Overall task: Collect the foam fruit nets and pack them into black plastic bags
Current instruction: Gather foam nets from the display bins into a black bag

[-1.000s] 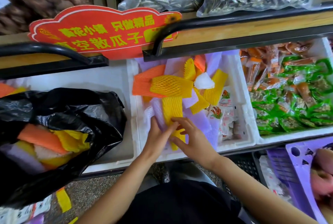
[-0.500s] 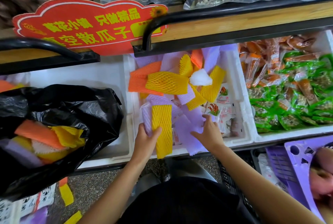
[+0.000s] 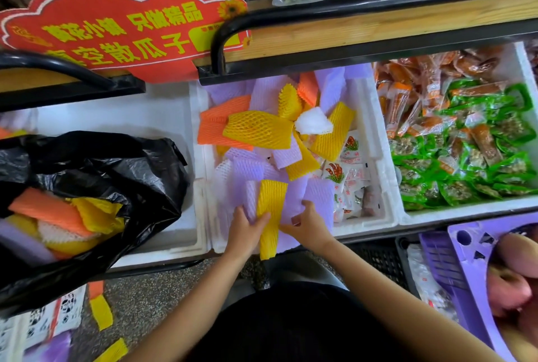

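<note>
- The left hand [image 3: 246,230] pinches the near end of a yellow net [image 3: 270,201], thumb on top. The right hand [image 3: 310,225], just beside it, curls its fingers into the purple nets [image 3: 317,196] spread under and around that strip.
- The hands close in from either side, probably to bunch a whole layer and lift it at once rather than piece by piece.
- The nets are flattened sleeves of soft foam mesh with a diamond lattice, so they look light, springy and apt to slide apart in a loose grip.
- Beyond the fingers, more yellow, orange and white nets lie in a loose heap [image 3: 259,133] in the same white foam box [image 3: 375,158].
- Right of the right hand, small printed snack packets [image 3: 353,175] share the box and should stay out of the handful.
- Well left of the left hand, a black plastic bag [image 3: 131,175] of thin, glossy, crinkled film slumps open towards the person. Orange and yellow nets [image 3: 49,210] are already inside, and the gaping mouth should take a handful unaided.
- On the floor below, stray yellow strips [image 3: 100,313] lie uncollected.
</note>
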{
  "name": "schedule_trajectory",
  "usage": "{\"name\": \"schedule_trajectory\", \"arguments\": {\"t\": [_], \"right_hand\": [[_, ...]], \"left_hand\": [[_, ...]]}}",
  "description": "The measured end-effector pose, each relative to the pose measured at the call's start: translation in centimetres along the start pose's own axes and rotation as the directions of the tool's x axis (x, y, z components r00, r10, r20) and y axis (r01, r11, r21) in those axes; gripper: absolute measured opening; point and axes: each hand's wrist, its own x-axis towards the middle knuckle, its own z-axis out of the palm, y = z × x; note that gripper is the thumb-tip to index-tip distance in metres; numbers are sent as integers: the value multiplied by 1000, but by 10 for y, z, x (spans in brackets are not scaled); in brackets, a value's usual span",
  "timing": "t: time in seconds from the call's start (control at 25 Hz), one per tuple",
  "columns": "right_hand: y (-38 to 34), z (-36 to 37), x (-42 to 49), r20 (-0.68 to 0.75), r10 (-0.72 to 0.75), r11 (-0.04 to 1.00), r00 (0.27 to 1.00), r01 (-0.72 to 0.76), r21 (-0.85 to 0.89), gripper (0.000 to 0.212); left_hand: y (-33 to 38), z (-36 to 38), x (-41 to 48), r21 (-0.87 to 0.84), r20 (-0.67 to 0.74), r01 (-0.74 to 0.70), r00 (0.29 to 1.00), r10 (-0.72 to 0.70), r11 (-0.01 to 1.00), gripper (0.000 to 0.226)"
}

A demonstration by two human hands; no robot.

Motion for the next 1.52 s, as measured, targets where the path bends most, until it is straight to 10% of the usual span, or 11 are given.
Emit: {"name": "schedule_trajectory", "arguments": {"t": [0.24, 0.56, 0.64, 0.84, 1.0, 1.52], "right_hand": [[-24, -6, -26, -157, -179, 982, 971, 185, 25, 43], [-54, 2, -43, 42, -452, 892, 891, 450, 45, 31], [-51, -8, -44, 167, -428, 903, 888, 413, 114, 30], [-17, -37, -10, -238, -162, 981, 957, 183, 67, 41], [3, -29, 25, -208, 47, 985, 977, -80, -155, 58], [15, -56, 7, -188, 32, 991, 982, -55, -118, 44]], "left_hand": [[14, -28, -5, 13, -402, -67, 913, 66, 998, 47], [39, -20, -31, -348, -28, -51, 999, 44, 936, 23], [34, -27, -30, -307, -73, -52, 997, 31, 950, 27], [29, -38, -24, -308, -141, -70, 990, 27, 949, 24], [28, -38, -25, -311, -169, -67, 985, 14, 948, 26], [21, -43, -24, -294, -161, -63, 987, 16, 954, 29]]}}
